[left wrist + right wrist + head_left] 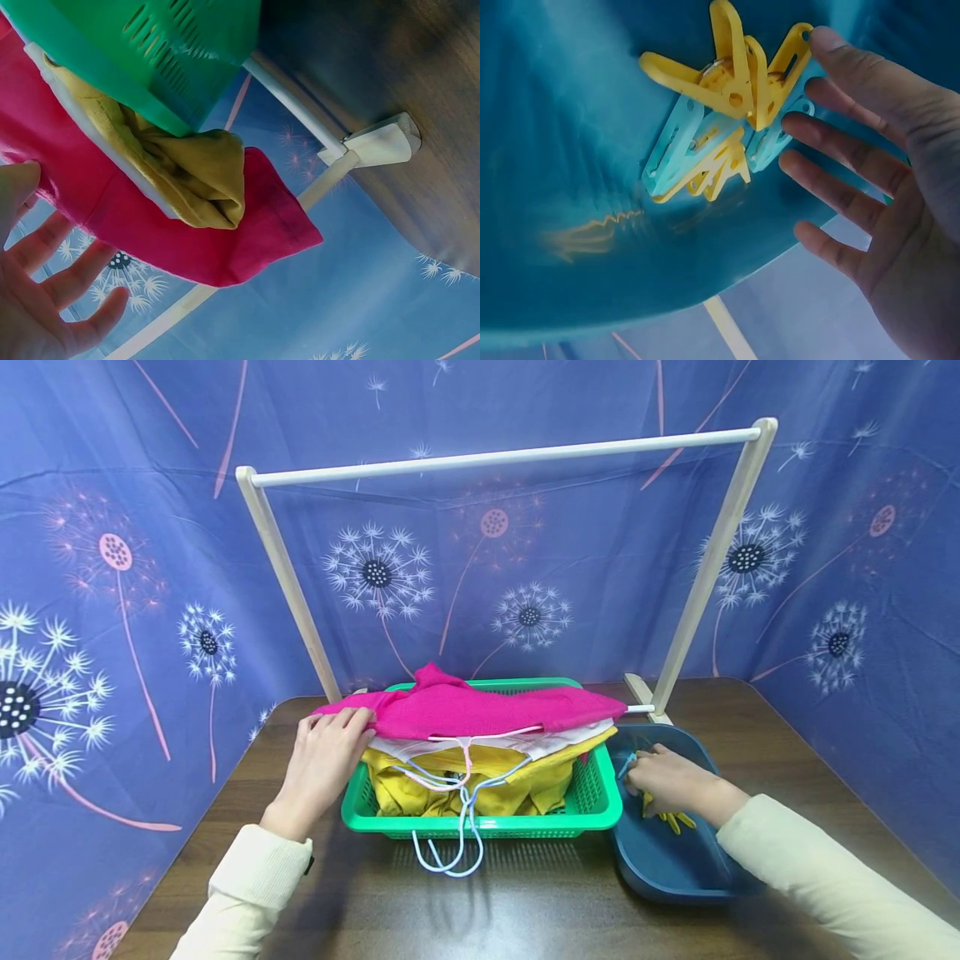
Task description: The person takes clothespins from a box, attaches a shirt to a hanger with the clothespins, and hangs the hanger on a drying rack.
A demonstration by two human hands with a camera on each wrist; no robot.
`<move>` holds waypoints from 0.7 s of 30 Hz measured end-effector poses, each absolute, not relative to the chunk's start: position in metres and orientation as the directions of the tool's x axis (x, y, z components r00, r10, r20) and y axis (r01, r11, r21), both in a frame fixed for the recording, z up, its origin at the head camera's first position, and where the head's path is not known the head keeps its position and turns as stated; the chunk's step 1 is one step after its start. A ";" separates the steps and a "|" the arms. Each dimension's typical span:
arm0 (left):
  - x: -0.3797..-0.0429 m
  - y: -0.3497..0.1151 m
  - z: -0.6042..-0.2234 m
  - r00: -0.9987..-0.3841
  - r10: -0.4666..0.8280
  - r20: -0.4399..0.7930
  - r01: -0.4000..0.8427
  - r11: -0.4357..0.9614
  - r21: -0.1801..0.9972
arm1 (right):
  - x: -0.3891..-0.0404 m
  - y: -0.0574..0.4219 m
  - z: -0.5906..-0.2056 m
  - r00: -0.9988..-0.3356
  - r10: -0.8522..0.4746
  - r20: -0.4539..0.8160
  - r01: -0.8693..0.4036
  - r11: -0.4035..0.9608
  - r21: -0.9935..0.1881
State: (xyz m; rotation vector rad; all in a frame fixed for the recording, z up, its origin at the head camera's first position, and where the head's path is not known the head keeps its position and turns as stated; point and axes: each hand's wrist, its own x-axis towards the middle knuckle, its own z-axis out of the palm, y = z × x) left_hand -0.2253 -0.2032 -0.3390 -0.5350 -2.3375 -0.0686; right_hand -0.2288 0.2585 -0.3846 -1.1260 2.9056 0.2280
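Note:
A bright pink garment (480,708) on a pink hanger (467,760) lies over a white garment and yellow garments (487,781) on the green basket (600,814). My left hand (330,760) pinches the pink garment's left end; in the left wrist view its thumb (19,184) lies on the cloth edge and the other fingers are spread. Inside the blue tub (675,868) my right hand (675,781) is at the yellow clothespins (724,75) and light blue clothespins (679,146). Its fingers are apart, with the thumb tip beside a yellow one.
Behind the basket stands a rack with a white rail (510,458) and wooden posts (712,568). Light blue hanger hooks (450,868) stick out over the basket's front rim. A patterned blue cloth (600,610) surrounds the brown table (360,902).

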 end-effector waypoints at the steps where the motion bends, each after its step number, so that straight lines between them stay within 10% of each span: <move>1: -0.225 -0.203 -0.339 -0.646 0.356 0.676 0.396 0.913 -0.102 | -0.229 0.258 -0.386 -0.741 -0.667 -0.070 -0.670 0.730 0.132; 21: -0.230 -0.200 -0.336 -0.598 0.330 0.731 0.390 0.916 -0.094 | -0.233 0.257 -0.397 -0.780 -0.625 -0.020 -0.624 0.776 0.094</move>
